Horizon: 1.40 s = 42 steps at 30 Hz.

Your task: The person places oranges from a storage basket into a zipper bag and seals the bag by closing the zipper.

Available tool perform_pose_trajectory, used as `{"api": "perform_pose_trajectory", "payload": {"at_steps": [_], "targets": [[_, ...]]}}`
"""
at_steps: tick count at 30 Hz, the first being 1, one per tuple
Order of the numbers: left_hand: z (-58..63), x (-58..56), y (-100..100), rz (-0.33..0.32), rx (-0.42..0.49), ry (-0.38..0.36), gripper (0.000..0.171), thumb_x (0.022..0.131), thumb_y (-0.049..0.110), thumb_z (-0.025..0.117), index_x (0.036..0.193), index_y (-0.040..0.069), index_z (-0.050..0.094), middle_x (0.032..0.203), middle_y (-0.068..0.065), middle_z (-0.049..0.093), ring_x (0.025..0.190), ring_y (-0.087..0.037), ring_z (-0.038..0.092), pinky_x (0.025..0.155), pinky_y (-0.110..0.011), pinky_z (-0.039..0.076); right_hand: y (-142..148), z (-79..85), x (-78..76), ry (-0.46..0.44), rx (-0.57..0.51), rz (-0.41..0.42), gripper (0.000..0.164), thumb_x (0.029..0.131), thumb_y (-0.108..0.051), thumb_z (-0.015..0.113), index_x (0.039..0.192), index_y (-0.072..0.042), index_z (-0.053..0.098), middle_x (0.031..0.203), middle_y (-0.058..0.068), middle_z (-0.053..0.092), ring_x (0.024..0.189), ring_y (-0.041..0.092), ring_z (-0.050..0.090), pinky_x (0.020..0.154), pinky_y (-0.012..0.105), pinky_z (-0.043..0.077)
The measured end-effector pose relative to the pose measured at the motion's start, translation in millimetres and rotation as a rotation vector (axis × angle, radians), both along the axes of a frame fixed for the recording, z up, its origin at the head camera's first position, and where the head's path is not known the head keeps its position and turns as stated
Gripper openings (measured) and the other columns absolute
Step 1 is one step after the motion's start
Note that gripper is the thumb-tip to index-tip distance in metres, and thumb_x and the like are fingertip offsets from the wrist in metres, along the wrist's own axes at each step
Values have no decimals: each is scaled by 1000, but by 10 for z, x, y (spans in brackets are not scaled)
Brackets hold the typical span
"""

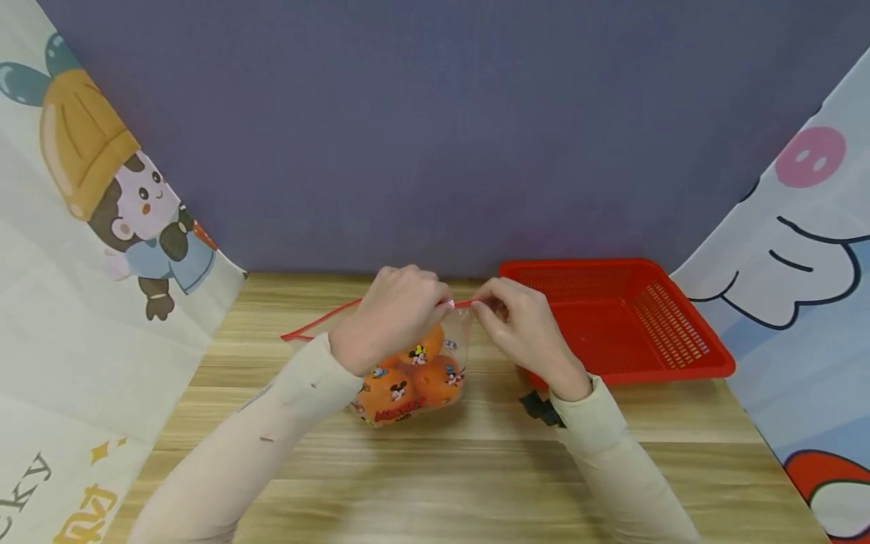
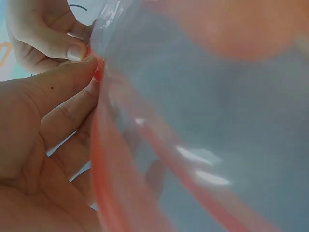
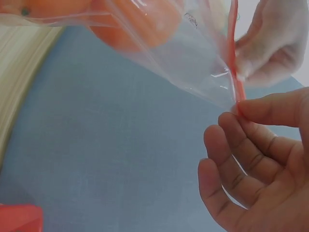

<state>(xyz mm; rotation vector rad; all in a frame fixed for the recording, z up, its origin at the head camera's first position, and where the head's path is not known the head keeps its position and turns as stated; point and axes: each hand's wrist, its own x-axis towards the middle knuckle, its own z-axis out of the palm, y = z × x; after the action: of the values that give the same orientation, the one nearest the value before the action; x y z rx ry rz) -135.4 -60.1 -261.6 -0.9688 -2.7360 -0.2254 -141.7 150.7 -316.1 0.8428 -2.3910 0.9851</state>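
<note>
A clear zip bag (image 1: 461, 340) with a red seal strip and cartoon prints holds several oranges (image 1: 435, 378). My left hand (image 1: 394, 313) pinches the red strip near its right end, thumb and forefinger together in the left wrist view. Close beside it, my right hand (image 1: 523, 329) pinches the strip's end corner between thumb and forefinger, its other fingers spread loosely in the right wrist view. Left of my left hand the two red edges of the bag's mouth stand apart. The oranges (image 3: 140, 24) hang low in the bag, below the strip.
A red plastic basket (image 1: 612, 375) with mesh sides stands at the back right of the wooden table (image 1: 421, 483). A dark strap piece (image 1: 540, 408) shows at my right wrist. A grey panel (image 1: 435, 136) rises behind, with cartoon-printed sheets (image 1: 68, 302) at the sides.
</note>
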Motion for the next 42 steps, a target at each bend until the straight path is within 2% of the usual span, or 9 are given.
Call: {"api": "perform_pose_trajectory", "payload": {"at_steps": [4, 9, 12, 16, 23, 34, 42], "targets": [[-37, 66, -127, 50, -9, -3, 17, 98, 24, 64, 85, 22, 74, 78, 9, 61, 80, -19, 61, 72, -42, 47, 29, 3, 9, -16, 3, -21, 6, 92, -14, 72, 94, -8, 70, 88, -4, 64, 75, 11, 55, 68, 32, 50], [-91, 137, -296, 76, 21, 11, 15, 97, 22, 66, 82, 21, 71, 77, 9, 63, 82, -22, 61, 74, -45, 47, 60, -3, 16, -32, 6, -29, 5, 92, -13, 72, 95, -9, 70, 89, -4, 64, 76, 12, 56, 69, 34, 50], [-120, 188, -406, 90, 35, 2, 9, 95, 22, 68, 92, 20, 76, 88, 8, 69, 91, -23, 63, 78, -48, 47, 79, -9, 23, -42, 6, -36, 5, 91, -10, 72, 95, -9, 70, 90, -4, 65, 77, 12, 57, 71, 34, 51], [-167, 250, -567, 117, 49, 0, 10, 94, 24, 71, 99, 19, 78, 97, 6, 72, 99, -23, 64, 83, -52, 45, 108, -16, 20, -51, 10, -48, 6, 91, -9, 73, 96, -10, 70, 91, -4, 66, 80, 12, 59, 73, 36, 52], [-240, 329, -843, 146, 65, 37, 6, 91, 23, 74, 93, 18, 76, 89, 8, 70, 94, -22, 64, 77, -52, 44, 174, -28, 1, -41, 12, -65, 6, 91, -10, 73, 96, -13, 70, 92, -4, 67, 79, 12, 61, 72, 37, 53], [-248, 428, -1170, 179, 78, 80, 4, 87, 18, 77, 91, 17, 77, 85, 6, 69, 89, -23, 64, 75, -52, 46, 232, -52, -58, -35, 14, -68, 7, 91, -9, 72, 96, -13, 70, 92, -3, 67, 78, 13, 61, 71, 37, 52], [-253, 470, -1402, 175, 83, 153, 7, 84, 16, 80, 91, 14, 78, 86, 3, 72, 77, -20, 66, 66, -44, 49, 264, -57, -99, -50, 24, -87, 4, 92, -11, 71, 96, -11, 70, 91, -3, 66, 77, 13, 60, 69, 37, 51]]}}
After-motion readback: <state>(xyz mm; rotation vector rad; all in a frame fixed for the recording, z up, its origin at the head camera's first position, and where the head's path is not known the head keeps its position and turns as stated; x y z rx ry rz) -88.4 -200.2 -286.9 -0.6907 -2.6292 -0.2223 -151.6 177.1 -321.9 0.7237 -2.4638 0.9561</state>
